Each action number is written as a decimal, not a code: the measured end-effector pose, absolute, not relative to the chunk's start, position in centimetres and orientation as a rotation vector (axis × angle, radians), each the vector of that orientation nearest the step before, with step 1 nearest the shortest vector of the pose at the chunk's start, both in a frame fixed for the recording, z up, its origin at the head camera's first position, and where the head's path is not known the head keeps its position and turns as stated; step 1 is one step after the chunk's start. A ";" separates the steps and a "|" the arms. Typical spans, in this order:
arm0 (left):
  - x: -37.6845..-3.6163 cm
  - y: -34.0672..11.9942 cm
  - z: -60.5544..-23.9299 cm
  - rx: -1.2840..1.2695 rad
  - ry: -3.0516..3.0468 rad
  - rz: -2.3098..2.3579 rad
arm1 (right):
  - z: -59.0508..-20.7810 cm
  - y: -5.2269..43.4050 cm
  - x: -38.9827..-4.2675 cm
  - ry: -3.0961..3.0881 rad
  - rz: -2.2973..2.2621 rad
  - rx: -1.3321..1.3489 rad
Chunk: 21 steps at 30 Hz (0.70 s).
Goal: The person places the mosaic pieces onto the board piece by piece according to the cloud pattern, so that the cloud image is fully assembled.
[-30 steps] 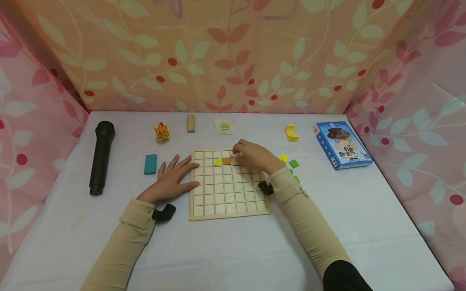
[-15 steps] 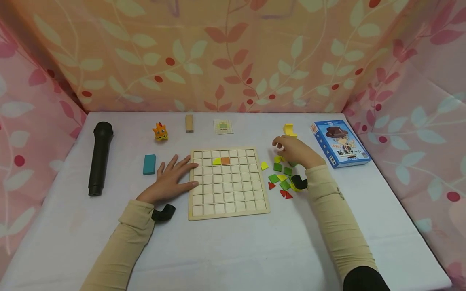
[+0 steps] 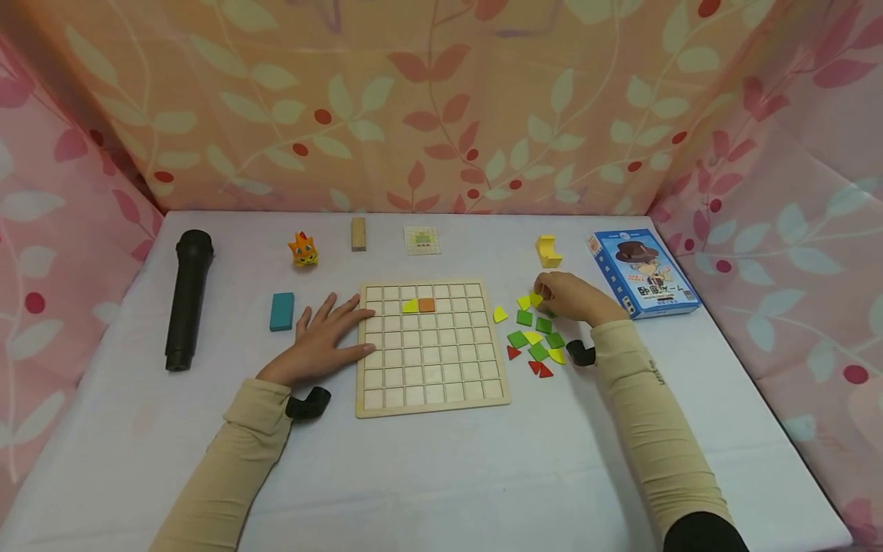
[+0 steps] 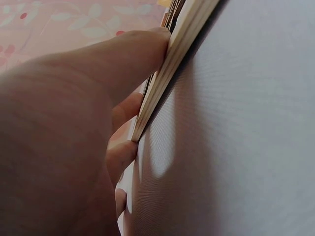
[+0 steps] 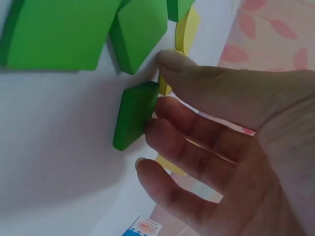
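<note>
The wooden grid board [image 3: 431,349] lies mid-table, with a yellow and an orange tile in its second row. Your left hand [image 3: 323,337] lies flat, fingers straight, against the board's left edge; keep it braced there. Right of the board, your right hand [image 3: 575,297] curls over the scattered tile pile [image 3: 534,337], fingertips closing on a green tile [image 5: 134,116]; pinch only that one, since neighbours touch it. The blue card box [image 3: 643,274] sits further right, the microphone [image 3: 186,297] far left.
</note>
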State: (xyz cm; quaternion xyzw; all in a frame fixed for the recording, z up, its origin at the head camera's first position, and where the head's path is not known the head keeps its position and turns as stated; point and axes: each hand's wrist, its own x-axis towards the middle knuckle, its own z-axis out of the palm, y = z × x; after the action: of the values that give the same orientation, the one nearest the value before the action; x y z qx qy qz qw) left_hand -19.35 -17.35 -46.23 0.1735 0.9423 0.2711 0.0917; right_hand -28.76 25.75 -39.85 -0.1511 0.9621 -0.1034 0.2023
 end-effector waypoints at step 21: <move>-19.4 -17.4 -46.4 0.509 2.800 0.802 | -40.0 26.0 -28.5 2.748 -0.306 -0.384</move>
State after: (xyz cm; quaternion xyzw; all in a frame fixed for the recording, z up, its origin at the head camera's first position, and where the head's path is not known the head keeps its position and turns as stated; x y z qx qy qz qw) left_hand -19.41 -17.42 -46.43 0.1713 0.9430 0.2699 0.0922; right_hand -28.54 26.04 -39.96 -0.1354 0.9693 -0.1081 0.1742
